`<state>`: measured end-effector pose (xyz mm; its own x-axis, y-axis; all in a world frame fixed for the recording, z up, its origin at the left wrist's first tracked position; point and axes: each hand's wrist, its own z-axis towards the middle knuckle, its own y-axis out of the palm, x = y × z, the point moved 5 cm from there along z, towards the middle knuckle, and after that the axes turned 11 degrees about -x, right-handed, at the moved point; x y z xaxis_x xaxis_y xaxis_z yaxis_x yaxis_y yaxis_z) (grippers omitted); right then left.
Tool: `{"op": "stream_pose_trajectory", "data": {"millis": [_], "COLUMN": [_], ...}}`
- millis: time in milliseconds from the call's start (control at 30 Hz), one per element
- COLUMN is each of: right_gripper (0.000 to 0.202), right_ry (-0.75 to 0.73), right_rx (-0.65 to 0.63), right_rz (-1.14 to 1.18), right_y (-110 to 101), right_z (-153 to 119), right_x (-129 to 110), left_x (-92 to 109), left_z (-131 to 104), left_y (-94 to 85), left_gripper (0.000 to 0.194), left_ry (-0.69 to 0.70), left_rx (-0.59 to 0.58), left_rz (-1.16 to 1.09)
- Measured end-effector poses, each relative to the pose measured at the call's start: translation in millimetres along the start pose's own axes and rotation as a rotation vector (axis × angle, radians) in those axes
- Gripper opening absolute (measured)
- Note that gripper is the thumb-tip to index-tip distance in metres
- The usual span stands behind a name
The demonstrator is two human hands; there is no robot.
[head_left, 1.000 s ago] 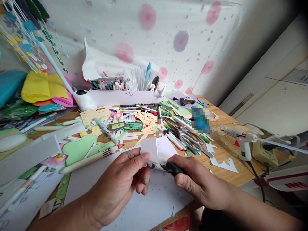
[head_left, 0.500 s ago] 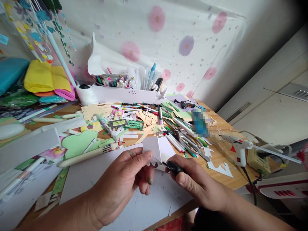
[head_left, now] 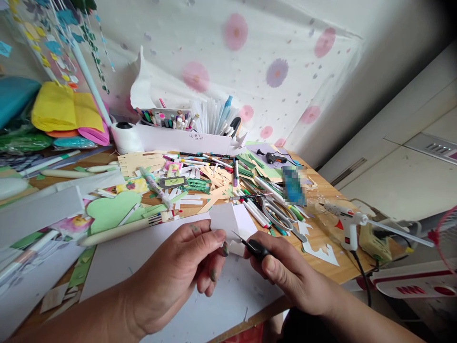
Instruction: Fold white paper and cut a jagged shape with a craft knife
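My left hand (head_left: 193,255) pinches a small piece of white paper (head_left: 222,220) between thumb and fingers. Dark green smudges mark its fingertips. Close by on the right, my right hand (head_left: 285,267) is wrapped round small scissors (head_left: 258,248) with black handles. One thin pointed blade shows, angled up and left just beside the paper's right edge; the rest is hidden by the fingers. Beneath both hands lies a large white sheet (head_left: 171,305) with tiny scraps on it.
Markers, paper strips and larger grey scissors (head_left: 276,214) clutter the table behind my hands. On the right stands a white glue gun (head_left: 352,224) with its cord. A green paper cloud (head_left: 110,209) and a long cream brush handle (head_left: 114,231) lie left. A pen box (head_left: 185,138) stands behind.
The scissors' blade, earlier at the lower edge of the paper, now points up beside it, apart from the paper. The paper has turned slightly in my left hand. The view has shifted a little.
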<state>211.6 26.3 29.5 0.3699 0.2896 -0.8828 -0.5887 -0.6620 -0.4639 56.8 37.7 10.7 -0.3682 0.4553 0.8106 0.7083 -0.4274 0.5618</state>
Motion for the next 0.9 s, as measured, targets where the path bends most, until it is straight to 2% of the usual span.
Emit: {"op": "stream_pose_trajectory", "data": {"millis": [300,700,900], "right_gripper": [0.043,0.042,0.042], "right_ry": [-0.008,-0.069,-0.059], "right_rx": [0.0,0.035,0.033], "right_rz": [0.017,-0.13,-0.149], "right_y": [-0.3,-0.5,-0.5], "right_z": [2.4,2.7,2.2], "right_x": [-1.2,-1.1,2.4], "left_x": [0.1,-0.6,-1.3], "left_z": [-0.3,-0.6,-1.6], "left_y": [1.5,10.9,9.2], "left_gripper": [0.025,0.029,0.026], "left_ry": [0.012,-0.023,-0.045], "left_rx": [-0.04,-0.216,-0.21], "left_rz": [-0.039,-0.282,-0.334]}}
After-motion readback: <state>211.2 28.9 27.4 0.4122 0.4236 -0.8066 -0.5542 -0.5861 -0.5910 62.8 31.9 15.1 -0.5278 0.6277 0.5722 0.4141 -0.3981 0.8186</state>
